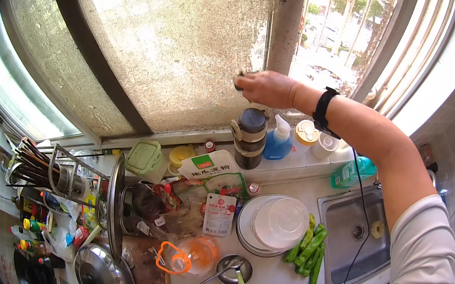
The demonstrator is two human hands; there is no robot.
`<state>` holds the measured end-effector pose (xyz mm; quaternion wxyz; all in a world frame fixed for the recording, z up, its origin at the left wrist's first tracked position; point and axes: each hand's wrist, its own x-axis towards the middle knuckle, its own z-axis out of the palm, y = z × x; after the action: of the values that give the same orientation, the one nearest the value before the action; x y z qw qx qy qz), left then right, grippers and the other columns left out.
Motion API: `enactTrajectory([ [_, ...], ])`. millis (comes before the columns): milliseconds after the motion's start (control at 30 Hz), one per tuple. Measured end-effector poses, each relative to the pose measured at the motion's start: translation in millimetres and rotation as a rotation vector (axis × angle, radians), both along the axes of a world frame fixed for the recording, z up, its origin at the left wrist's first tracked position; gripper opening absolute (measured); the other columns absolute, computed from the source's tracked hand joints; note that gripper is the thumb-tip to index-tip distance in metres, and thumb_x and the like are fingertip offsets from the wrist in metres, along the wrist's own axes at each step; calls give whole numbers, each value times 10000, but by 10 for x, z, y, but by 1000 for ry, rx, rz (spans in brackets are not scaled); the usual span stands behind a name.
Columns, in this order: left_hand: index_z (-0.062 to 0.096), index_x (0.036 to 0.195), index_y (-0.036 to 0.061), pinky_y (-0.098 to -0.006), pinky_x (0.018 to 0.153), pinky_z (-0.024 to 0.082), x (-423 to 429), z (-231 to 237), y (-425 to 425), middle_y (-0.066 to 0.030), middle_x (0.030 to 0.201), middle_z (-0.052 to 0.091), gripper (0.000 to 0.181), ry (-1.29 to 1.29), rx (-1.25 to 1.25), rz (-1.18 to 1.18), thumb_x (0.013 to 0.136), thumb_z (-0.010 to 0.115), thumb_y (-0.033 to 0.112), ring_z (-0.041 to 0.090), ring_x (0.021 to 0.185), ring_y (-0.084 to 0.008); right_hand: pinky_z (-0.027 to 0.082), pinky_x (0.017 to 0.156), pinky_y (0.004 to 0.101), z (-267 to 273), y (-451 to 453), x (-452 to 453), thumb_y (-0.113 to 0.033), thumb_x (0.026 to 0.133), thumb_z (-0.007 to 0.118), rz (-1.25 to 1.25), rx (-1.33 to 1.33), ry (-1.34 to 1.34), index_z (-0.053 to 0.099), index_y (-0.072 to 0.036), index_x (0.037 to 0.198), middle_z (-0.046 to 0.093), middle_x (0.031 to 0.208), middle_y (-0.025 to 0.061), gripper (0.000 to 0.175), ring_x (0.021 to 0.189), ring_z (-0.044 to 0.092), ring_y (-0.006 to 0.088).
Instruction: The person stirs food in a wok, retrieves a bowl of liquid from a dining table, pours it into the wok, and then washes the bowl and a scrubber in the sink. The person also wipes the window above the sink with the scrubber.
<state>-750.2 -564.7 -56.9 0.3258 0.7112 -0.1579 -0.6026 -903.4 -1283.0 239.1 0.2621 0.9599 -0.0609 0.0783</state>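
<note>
My right hand (267,87) is raised in front of the mesh window screen (191,50), near its right frame. Its fingers are closed around a small dark object (239,83), mostly hidden, whose kind I cannot tell. Dirt and streaks cover the screen. Below the hand, on the sill ledge, stand a dark insulated bottle with a strap (250,138) and a blue pump bottle (277,141). A black band (325,109) circles my right wrist. My left hand is out of view. Before me on the counter are stacked plates (249,227) and green peppers (310,253).
A steel sink (343,208) lies right, with a black cable (360,184) hanging across it. Toward the left are an orange-handled plastic jug (198,254), a metal pot lid (104,277), a chopstick holder (70,183) and several bottles. A steel bowl with spoons (232,277) sits in front.
</note>
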Motion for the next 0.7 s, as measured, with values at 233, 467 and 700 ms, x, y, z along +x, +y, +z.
enactTrajectory([
  [233, 523, 1382, 34, -322, 754, 550, -64, 55, -9, -93, 1022, 661, 387, 47, 32, 62, 1035, 567, 197, 656, 862, -175, 561, 839, 287, 477, -138, 357, -86, 851, 628, 237, -511, -122, 638, -38, 813, 581, 1025, 69, 62, 988, 612, 193],
  [467, 567, 1356, 27, -303, 753, 519, -35, 251, -179, -87, 1020, 679, 376, -1, 36, 106, 1035, 561, 223, 618, 837, -158, 545, 870, 289, 77, -144, -415, -104, 795, 655, 207, -127, 176, 673, -84, 739, 579, 1018, 31, 62, 979, 596, 190],
  [700, 570, 1342, 32, -296, 747, 506, 30, 187, -245, -76, 1024, 664, 377, -55, 24, -67, 1030, 567, 244, 582, 840, -143, 551, 817, 278, 89, 255, -1890, -140, 794, 630, -96, -220, 319, 661, -115, 737, 557, 996, 27, 69, 975, 618, 157],
])
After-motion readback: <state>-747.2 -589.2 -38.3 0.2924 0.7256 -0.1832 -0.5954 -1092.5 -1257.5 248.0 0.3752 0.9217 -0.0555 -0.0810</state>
